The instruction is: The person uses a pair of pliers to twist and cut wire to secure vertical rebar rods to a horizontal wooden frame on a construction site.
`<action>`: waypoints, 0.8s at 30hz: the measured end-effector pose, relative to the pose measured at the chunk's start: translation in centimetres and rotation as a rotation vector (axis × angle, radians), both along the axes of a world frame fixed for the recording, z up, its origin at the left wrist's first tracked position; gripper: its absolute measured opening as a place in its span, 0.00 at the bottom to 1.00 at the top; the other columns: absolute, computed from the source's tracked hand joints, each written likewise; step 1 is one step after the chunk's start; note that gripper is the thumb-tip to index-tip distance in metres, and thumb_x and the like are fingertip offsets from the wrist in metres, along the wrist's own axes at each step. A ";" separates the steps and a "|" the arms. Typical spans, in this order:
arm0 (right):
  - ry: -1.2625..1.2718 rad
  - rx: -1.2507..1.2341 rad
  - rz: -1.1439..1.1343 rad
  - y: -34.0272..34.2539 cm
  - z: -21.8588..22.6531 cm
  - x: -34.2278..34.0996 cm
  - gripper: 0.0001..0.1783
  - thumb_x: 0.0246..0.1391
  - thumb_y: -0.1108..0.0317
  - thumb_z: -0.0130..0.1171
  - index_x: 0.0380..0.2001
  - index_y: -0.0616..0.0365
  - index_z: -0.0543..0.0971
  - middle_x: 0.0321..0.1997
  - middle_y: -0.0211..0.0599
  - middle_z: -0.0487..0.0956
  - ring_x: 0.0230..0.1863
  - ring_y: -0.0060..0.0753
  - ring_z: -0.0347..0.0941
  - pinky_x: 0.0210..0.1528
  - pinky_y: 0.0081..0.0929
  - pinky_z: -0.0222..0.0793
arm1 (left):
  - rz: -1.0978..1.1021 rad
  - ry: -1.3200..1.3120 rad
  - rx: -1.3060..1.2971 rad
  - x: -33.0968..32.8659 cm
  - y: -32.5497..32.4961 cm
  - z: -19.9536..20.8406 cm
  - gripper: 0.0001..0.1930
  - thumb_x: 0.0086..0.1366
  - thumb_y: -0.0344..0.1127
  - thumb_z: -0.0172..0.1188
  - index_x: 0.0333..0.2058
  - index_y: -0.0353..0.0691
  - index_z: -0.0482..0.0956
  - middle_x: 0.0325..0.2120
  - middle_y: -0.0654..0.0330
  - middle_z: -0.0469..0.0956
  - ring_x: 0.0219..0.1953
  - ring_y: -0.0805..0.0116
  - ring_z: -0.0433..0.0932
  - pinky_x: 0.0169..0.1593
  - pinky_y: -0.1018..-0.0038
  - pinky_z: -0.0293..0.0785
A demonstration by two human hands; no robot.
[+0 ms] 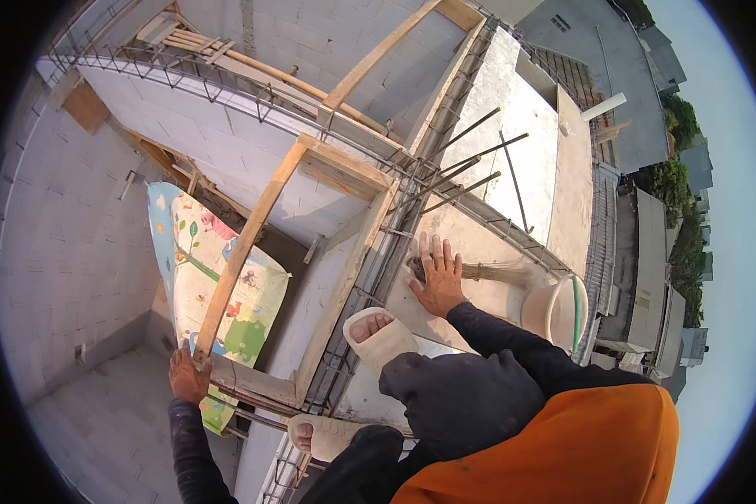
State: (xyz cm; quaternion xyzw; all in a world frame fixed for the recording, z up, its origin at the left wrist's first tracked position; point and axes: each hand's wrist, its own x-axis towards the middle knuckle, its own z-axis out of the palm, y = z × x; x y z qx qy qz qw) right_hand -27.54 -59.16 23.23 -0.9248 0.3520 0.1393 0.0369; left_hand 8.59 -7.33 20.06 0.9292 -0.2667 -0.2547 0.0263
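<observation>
My left hand (190, 378) is closed on the lower end of a long, narrow wooden board (248, 244), at a corner of the wooden formwork (256, 380). My right hand (438, 281) lies palm down with fingers spread, over the handle of a stick broom (494, 271). The broom's dark handle end shows left of the fingers and its bristles fan out to the right across the concrete ledge (470, 231). A patterned sheet (227, 277), printed with coloured figures, hangs below the board.
Rebar rods (470, 168) stick up beyond my right hand. A whitish bucket (554, 311) with a green band stands to its right. My sandalled feet (378, 336) straddle a rebar-lined wall top. On the left is a deep drop to a grey floor (134, 420).
</observation>
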 end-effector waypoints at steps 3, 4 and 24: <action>0.075 0.154 -0.155 -2.3 0.0 -1.8 0.55 0.65 0.29 0.52 0.82 0.51 0.49 0.85 0.56 0.48 0.84 0.67 0.44 0.81 0.65 0.43 | 0.086 0.240 -0.206 0.5 1.7 -2.7 0.32 0.67 0.45 0.65 0.64 0.34 0.71 0.52 0.39 0.81 0.55 0.37 0.80 0.57 0.52 0.76; 0.070 0.170 -0.151 -2.7 -0.3 -2.1 0.56 0.65 0.27 0.50 0.82 0.52 0.49 0.85 0.57 0.47 0.83 0.69 0.44 0.81 0.63 0.45 | 0.078 0.184 -0.227 0.2 2.0 -3.3 0.30 0.67 0.44 0.66 0.63 0.35 0.72 0.50 0.40 0.82 0.53 0.38 0.81 0.55 0.53 0.78; 0.201 0.268 -0.194 -3.6 -2.8 -1.6 0.61 0.65 0.23 0.45 0.83 0.54 0.41 0.86 0.63 0.40 0.84 0.73 0.37 0.84 0.51 0.41 | 0.065 0.093 -0.282 0.7 2.4 -5.4 0.15 0.65 0.38 0.67 0.48 0.40 0.79 0.37 0.47 0.86 0.43 0.41 0.85 0.48 0.53 0.79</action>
